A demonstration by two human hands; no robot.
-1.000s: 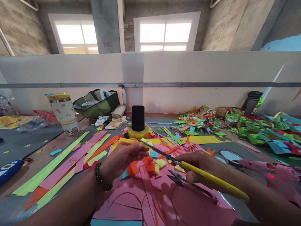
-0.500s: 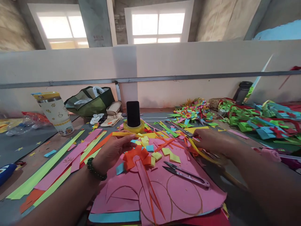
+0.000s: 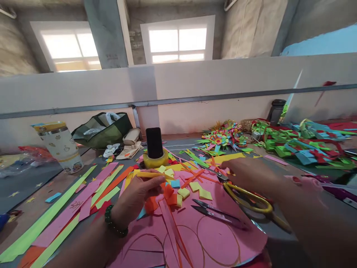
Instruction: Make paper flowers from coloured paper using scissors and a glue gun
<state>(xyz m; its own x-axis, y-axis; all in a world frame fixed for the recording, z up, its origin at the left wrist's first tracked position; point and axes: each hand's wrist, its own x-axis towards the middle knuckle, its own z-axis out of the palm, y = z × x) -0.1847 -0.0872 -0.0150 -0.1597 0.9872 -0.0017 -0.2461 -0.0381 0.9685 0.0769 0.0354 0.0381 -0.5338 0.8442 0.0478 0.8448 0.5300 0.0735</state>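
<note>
My left hand (image 3: 146,188), with a dark green bead bracelet at the wrist, pinches a narrow yellow paper strip (image 3: 147,174) between thumb and fingers. Under it lies an orange paper flower (image 3: 169,191) with a pink centre and a long pink paper strip (image 3: 170,217). My right hand (image 3: 237,169) is low over the paper scraps at the right, its fingers blurred and partly hidden. Just beside it lie scissors with yellow handles (image 3: 248,201), the blades pointing away. Silver thread snips (image 3: 217,212) rest on pink paper (image 3: 217,238) marked with drawn circles.
A phone (image 3: 154,142) stands in a yellow tape roll (image 3: 147,160). Long paper strips (image 3: 64,208) lie at left, near a tumbler (image 3: 60,149) and a green bag (image 3: 106,130). Colourful paper pieces (image 3: 223,136) are heaped at the back; green and blue paper crafts (image 3: 304,149) lie right.
The view has shifted slightly. The scissors' yellow handles now show more fully beside my right hand. My left hand still holds the yellow strip and has come over the orange flower's edge.
</note>
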